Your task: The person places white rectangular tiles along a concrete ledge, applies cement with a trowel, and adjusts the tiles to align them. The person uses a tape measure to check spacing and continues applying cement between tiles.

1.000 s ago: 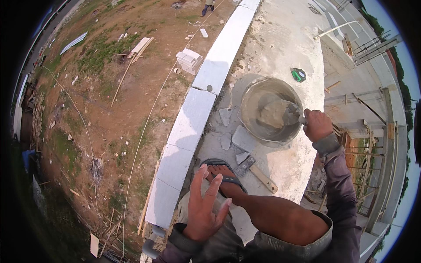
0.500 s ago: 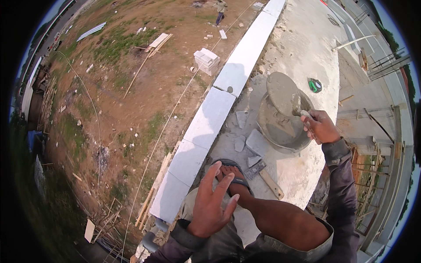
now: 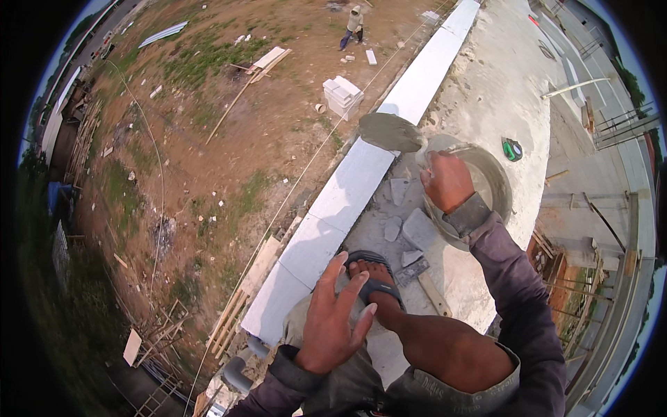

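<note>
Right hand [image 3: 448,182] clenched round a trowel [image 3: 390,132] | mortar-coated blade over white block row [image 3: 351,184]; touching or not, I can't quite tell from here | left hand [image 3: 333,323]: fingers spread

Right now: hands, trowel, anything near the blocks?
Right hand gripping grey-coated trowel; left hand open, empty. Trowel over white block row, contact unclear. Sandalled foot, grey fragments beside row.
</note>
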Demonstrator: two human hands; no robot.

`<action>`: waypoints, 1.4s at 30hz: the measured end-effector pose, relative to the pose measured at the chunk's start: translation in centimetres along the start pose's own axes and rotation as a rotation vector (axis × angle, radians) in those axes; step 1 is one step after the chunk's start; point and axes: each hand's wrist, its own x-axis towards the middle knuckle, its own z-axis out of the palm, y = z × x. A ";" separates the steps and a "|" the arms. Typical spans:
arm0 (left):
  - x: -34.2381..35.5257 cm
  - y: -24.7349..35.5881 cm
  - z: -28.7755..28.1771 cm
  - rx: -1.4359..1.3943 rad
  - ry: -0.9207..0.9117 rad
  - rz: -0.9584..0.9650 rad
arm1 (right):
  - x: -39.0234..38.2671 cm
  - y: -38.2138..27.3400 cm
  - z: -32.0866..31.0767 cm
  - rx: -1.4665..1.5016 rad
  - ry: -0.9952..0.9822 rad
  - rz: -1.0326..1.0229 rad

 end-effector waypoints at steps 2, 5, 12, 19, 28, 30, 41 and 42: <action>-0.1 0.0 -0.1 -0.030 0.010 -0.010 | -0.4 -0.1 0.2 0.005 0.020 0.014; -0.1 0.1 -0.3 -0.032 0.002 -0.017 | -1.1 -0.1 -0.1 0.023 0.055 0.026; -0.3 0.4 -0.3 -0.037 -0.006 -0.027 | -2.2 0.8 -1.1 0.014 0.012 0.017; -0.4 0.6 0.1 -0.066 -0.016 -0.009 | -1.5 0.3 -0.1 0.127 0.068 0.021; -0.4 0.4 0.1 -0.033 0.005 0.014 | -0.1 0.2 0.4 0.193 0.048 0.083; -0.4 0.5 0.2 -0.038 0.003 0.016 | 1.1 1.1 0.2 0.088 0.004 0.065; -0.5 1.2 0.5 -0.120 -0.035 0.049 | 4.9 4.7 -3.4 0.250 -0.246 0.445; -0.6 1.3 0.5 -0.103 -0.040 0.056 | 3.0 5.2 -5.0 0.505 -0.103 0.646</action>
